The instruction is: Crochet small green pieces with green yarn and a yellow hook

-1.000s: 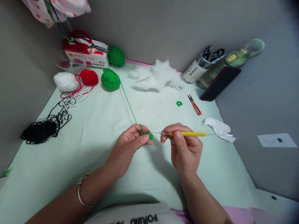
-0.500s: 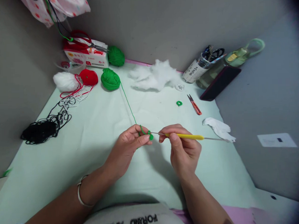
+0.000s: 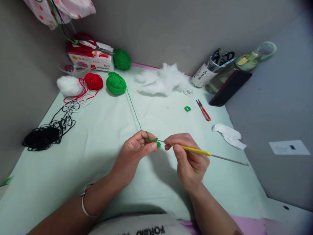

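My left hand pinches a small green crochet piece with the green yarn strand looped over its forefinger. That strand runs back to a green yarn ball. My right hand grips a crochet hook with a yellow handle. The hook's tip sits in the green piece, and its metal tail slants down to the right. Both hands hover over the pale green cloth.
At the back left lie a white yarn ball, red yarn ball, second green ball, a red-white box and tangled black yarn. White stuffing, orange snips, a tiny green ring, a phone and bottle lie right.
My right hand has tilted the hook, so its tail now points lower to the right and its tip has pushed closer into the green piece. The left hand has barely shifted.
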Motion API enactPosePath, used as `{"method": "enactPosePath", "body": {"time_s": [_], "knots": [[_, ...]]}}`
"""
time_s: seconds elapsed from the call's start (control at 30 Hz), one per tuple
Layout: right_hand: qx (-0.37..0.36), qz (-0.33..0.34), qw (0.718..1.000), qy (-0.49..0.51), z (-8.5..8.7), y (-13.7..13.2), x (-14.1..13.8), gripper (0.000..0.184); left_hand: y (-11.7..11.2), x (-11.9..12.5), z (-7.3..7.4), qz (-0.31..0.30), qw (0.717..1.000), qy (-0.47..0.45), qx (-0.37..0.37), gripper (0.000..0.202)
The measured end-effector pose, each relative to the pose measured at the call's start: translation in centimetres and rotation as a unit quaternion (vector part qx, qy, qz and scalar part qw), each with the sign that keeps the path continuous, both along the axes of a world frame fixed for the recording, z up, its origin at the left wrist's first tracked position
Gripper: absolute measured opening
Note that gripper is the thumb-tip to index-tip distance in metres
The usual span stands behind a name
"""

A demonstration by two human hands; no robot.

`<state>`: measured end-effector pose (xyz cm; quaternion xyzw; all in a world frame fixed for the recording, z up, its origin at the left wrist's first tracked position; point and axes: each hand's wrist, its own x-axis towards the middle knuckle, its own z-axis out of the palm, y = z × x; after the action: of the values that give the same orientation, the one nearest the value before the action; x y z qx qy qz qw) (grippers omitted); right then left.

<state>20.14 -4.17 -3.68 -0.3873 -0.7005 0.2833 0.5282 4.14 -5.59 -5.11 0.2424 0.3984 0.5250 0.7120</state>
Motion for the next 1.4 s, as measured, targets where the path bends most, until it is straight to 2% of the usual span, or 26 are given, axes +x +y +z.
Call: {"method": "enactPosePath", "body": {"time_s": [0.13,0.3,0.4,0.47,0.57,0.63,0.8,0.93,1.1,1.23,1.3,1.4], "knots": [[-0.041,0.016,0.998,0.048,-0.3,0.1,-0.2,0.019,0.0,0.1,0.1,-0.029,1.0,-0.008,0.003,0.016],[-0.155,0.077,0.97,0.17,-0.8,0.4,-0.3,0.018,0.0,0.0,0.3,-0.036,0.999,-0.017,0.006,0.044],[-0.193,0.108,0.96,0.173,-0.9,0.5,-0.4,0.017,-0.1,0.0,0.2,-0.021,1.0,-0.01,0.003,0.055],[-0.197,0.111,0.962,0.15,-0.8,0.5,-0.5,0.015,-0.1,0.1,0.1,-0.006,1.0,0.011,0.009,0.049],[-0.216,0.105,0.963,0.123,-0.7,0.5,-0.6,0.017,-0.2,0.1,0.0,0.011,0.999,0.043,0.029,0.02],[-0.24,0.107,0.958,0.117,-0.6,0.6,-0.7,0.017,-0.2,0.1,0.0,0.023,0.998,0.052,0.034,0.016],[-0.294,0.115,0.938,0.144,-0.4,0.8,-0.8,0.009,-0.3,0.0,0.0,0.024,0.996,0.077,0.023,0.014],[-0.364,0.132,0.897,0.212,-0.1,0.8,-1.0,0.011,-0.2,0.0,0.0,0.03,0.996,0.086,0.015,0.019],[-0.388,0.128,0.877,0.254,-0.3,1.0,-1.0,0.019,0.1,0.2,0.5,0.006,1.0,0.001,-0.028,0.03],[-0.429,0.146,0.846,0.282,-0.7,1.5,-0.7,0.023,0.3,0.3,1.0,-0.02,0.995,-0.068,-0.076,0.034],[-0.427,0.154,0.846,0.279,-0.7,1.5,-0.7,0.021,0.3,0.3,1.0,-0.015,0.995,-0.061,-0.079,0.034],[-0.387,0.158,0.872,0.254,-0.4,1.2,-0.9,0.018,0.3,0.2,1.0,0.012,0.998,0.002,-0.063,0.032]]}}
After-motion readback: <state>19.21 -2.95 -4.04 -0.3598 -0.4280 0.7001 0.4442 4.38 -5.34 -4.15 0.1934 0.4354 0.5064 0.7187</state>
